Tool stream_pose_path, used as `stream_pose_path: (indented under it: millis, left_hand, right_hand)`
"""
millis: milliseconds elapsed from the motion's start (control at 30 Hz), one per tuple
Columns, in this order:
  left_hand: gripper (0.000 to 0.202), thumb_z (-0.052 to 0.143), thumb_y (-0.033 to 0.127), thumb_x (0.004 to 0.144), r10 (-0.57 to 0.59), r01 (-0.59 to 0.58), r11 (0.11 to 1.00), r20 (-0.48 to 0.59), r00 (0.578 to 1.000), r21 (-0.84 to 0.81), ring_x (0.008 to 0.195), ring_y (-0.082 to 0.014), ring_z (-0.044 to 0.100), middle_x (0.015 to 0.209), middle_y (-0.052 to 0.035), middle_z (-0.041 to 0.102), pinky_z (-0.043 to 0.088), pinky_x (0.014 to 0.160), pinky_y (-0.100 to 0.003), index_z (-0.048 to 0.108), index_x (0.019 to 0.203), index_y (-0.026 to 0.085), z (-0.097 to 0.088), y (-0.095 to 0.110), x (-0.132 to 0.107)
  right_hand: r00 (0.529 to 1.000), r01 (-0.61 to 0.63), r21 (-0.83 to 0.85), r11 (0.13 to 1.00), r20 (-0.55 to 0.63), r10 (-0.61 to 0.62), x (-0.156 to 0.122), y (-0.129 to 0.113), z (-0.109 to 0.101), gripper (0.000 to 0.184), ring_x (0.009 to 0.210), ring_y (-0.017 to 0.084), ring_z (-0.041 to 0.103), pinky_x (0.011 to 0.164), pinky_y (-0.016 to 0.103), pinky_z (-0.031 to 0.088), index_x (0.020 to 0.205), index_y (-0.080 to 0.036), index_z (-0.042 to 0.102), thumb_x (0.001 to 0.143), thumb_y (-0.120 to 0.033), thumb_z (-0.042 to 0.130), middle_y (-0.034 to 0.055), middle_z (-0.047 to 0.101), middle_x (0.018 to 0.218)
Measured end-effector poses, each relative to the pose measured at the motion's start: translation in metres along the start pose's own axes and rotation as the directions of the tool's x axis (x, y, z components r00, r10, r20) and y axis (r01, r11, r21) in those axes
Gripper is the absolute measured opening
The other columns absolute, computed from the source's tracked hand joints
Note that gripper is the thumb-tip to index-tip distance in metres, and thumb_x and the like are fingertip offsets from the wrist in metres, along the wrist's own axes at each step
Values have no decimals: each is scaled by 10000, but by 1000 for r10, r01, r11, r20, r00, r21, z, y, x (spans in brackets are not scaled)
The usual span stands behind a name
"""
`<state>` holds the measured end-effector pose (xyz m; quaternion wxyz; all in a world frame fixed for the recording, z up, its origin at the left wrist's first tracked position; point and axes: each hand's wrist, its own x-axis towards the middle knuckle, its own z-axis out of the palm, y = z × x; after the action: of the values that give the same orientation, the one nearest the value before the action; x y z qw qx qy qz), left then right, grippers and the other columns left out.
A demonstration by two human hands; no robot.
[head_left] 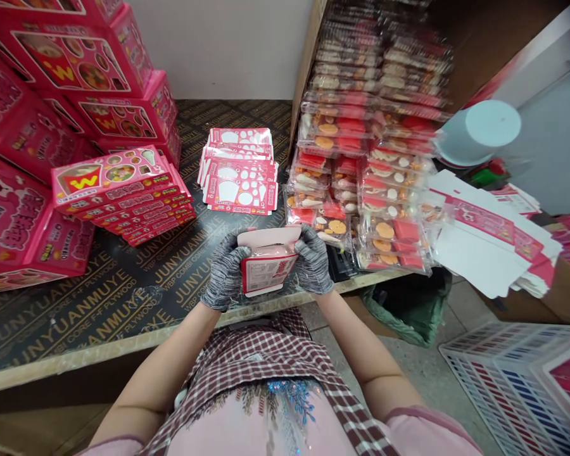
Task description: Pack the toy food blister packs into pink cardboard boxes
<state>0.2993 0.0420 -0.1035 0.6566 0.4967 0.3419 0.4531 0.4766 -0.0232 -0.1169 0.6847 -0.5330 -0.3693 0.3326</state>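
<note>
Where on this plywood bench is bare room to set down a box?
Bare plywood lies beside your left hand, between the folded pink boxes and the bench's front edge. A smaller patch lies behind the flat pink cartons. The right side is crowded with stacked plastic packets.

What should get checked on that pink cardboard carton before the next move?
1. Grey knit-gloved left hand and grey knit-gloved right hand both on the pink cardboard carton: ok.
2. Pale pink carton flap closed: not ok, it stands open.
3. Contents seated inside: cannot tell, the carton hides them.
4. Flat pink carton blanks stacked on the dark plywood bench: ok.
5. Clear packets of orange and red pieces stacked right of the hands: ok.
</note>
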Motion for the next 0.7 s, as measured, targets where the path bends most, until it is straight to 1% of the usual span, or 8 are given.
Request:
stream_pose_path:
  millis: [167, 233, 333, 433, 500, 567, 600, 700]
  left_hand:
    - [152, 756, 297, 683, 162, -175, 979, -126, 979, -101, 861, -229, 732, 885, -22, 787, 577, 852, -375, 747, 814, 219, 9, 4, -6]
    - [152, 787, 345, 711, 206, -216, 971, -100, 973, -105, 867, -236, 740, 872, -30, 786, 573, 878, -401, 727, 764, 216, 11, 4, -7]
    - [232, 848, 373, 698, 208, -207, 978, -47, 977, 17, 866, -236, 746, 901, -55, 789, 579, 860, -388, 729, 797, 201, 5, 8, -6]
    - [293, 863, 393, 693, 212, -211, 963, 10, 977, 168, 851, -236, 749, 906, -77, 790, 591, 829, -370, 748, 864, 185, -8, 12, -3]
    - [228, 805, 383, 779, 248, -264, 925, 92, 964, 273, 891, -237, 752, 941, -92, 792, 594, 848, -374, 757, 873, 182, -21, 12, -3]
    - [173, 750, 358, 843, 342, -399, 841, 214, 915, 365, 985, -240, 748, 1032, -103, 788, 583, 929, -403, 758, 886, 190, -35, 10, -4]
    - [157, 741, 347, 854, 404, -490, 771, 281, 870, 406, 1030, -239, 741, 1078, -101, 782, 562, 992, -430, 755, 900, 198, -42, 9, -3]
    - [154, 743, 364, 854, 536, -727, 482, 492, 686, 488, 1085, -229, 725, 1130, -68, 772, 455, 1141, -509, 722, 920, 227, -52, 6, 0]
  right_hand:
    - [993, 90, 50, 995, -84, -85, -10, -3, 18, 308, 950, 273, 701, 899, 450, 565, 887, -252, 649, 841, -549, 579, 62, 724, 930]
    - [988, 108, -59, 992, -104, -114, -12, -3, 22, 364, 963, 287, 704, 909, 463, 560, 807, -249, 621, 886, -584, 501, 73, 720, 890]
    - [986, 113, -195, 974, -100, -135, -11, -5, 21, 301, 931, 278, 709, 926, 449, 553, 766, -247, 621, 886, -518, 570, 57, 729, 861]
    - [989, 128, -199, 972, -50, -141, -9, -8, 17, 176, 922, 261, 727, 921, 431, 564, 837, -246, 659, 861, -420, 649, 44, 755, 885]
    - [989, 146, -196, 970, -5, -150, -10, -9, 12, 144, 919, 255, 739, 911, 428, 575, 845, -247, 678, 864, -389, 666, 44, 766, 880]
    - [985, 173, -227, 959, 64, -162, -12, -5, 3, 157, 936, 260, 742, 924, 445, 577, 837, -247, 704, 881, -393, 665, 59, 777, 914]
    - [978, 199, -250, 948, 116, -175, -14, -2, -1, 169, 961, 271, 740, 939, 463, 575, 844, -249, 719, 877, -409, 675, 71, 781, 957]
    - [939, 286, -338, 896, 285, -192, -19, 8, -13, 205, 1092, 306, 712, 1027, 531, 540, 930, -265, 749, 846, -448, 711, 96, 762, 1138]
